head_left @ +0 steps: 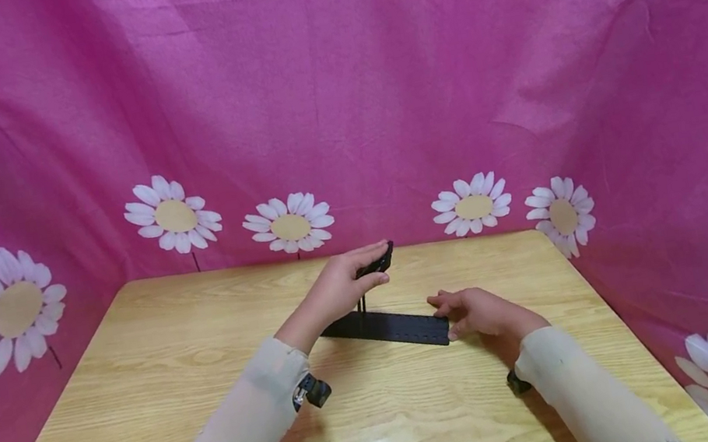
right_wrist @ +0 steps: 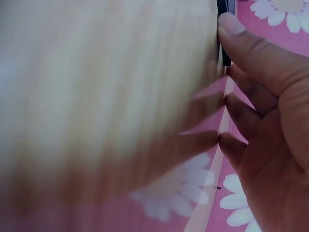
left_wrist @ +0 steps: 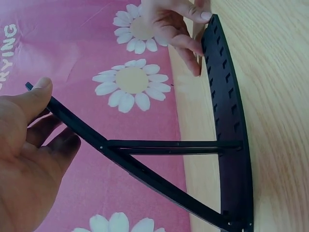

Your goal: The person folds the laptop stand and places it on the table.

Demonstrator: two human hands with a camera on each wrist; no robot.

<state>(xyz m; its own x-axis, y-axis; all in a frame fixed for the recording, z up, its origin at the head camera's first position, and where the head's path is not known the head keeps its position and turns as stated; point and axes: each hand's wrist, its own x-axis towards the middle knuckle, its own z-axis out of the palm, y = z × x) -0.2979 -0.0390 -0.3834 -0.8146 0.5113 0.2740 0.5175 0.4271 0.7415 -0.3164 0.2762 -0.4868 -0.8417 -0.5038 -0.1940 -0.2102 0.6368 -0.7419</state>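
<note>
Pink cloth (head_left: 330, 83) printed with white daisies hangs behind and to both sides of the pale wooden bench (head_left: 164, 396), whose grain is glossy and catches a glare near the front edge. Nothing else lies on the bench, and nothing stands between the hands and the black stand (head_left: 387, 326), which sits near the middle, towards the far side. It is a flat, slotted base strip lying on the wood, with a thin upper arm hinged at its left end and raised, propped by a slim strut between the two; it looks like hard matt plastic. The left hand (head_left: 343, 282) reaches in from the near left, wrist lifted, thumb on top and fingers (left_wrist: 58, 145) curled beneath the raised arm's free end, pinching it. The right hand (head_left: 476, 310) lies low at the base's right end, thumb and fingertips pressing and holding that end against the bench. Cream sleeves cover both forearms
</note>
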